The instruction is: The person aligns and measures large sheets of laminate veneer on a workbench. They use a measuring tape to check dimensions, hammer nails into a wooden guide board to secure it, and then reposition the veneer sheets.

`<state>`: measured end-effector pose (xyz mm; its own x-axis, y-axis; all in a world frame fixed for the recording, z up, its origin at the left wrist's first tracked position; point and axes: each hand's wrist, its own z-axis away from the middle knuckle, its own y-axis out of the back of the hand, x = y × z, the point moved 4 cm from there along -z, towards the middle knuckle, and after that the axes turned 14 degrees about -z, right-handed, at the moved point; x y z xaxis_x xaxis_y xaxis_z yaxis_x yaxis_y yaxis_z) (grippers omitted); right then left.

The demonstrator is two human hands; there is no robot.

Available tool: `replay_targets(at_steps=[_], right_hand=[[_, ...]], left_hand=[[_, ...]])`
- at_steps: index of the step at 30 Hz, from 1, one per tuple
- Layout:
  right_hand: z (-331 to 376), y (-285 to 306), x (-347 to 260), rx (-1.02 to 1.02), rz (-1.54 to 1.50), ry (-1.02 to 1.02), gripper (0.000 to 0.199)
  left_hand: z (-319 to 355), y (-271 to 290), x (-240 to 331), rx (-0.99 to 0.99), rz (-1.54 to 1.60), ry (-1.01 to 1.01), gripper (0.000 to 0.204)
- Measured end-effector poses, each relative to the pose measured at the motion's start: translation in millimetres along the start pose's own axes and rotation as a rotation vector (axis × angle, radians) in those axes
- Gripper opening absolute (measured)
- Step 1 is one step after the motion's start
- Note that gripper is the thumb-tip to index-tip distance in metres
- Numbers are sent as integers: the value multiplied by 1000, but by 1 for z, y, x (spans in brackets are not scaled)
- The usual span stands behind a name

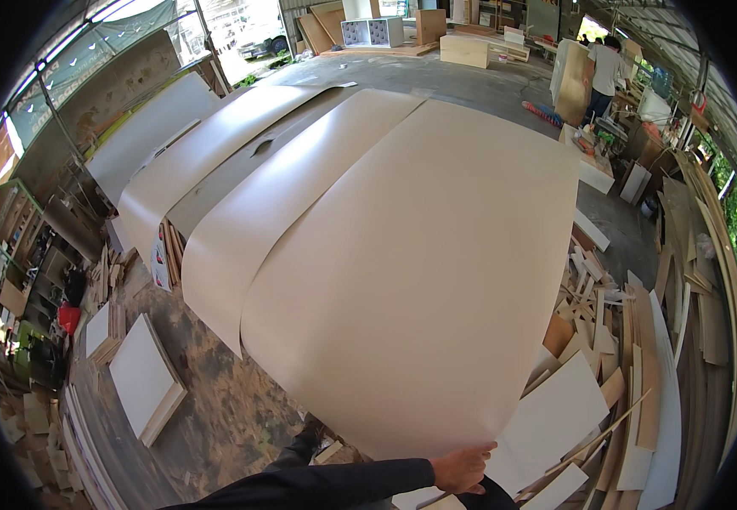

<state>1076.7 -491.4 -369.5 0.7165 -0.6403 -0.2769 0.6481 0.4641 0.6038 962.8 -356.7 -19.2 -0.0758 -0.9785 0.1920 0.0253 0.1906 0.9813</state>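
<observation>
Head view: the pale sheet point(419, 272) is touched at its near edge by the left hand point(460, 470), fingers curled, grip unclear. The right hand's fingers cannot be seen.

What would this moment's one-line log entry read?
left hand: at near edge of pale sheet | right hand: not visible | co-worker: standing, background right

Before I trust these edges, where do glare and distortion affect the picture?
Head view: soft glare on the pale middle sheet; daylight washes out the opening at upper left; fisheye bending curves the long boards at right; the hand looks fairly sharp.
</observation>
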Motion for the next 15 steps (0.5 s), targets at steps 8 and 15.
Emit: replay_targets(at_steps=[8, 15], right_hand=[[92, -57, 78, -310, 239, 286, 50], [159, -108, -18, -386, 327, 195, 52]], left_hand=[[-9, -12, 11, 87, -184, -121, 22], [144, 12, -29, 485, 86, 78, 24]])
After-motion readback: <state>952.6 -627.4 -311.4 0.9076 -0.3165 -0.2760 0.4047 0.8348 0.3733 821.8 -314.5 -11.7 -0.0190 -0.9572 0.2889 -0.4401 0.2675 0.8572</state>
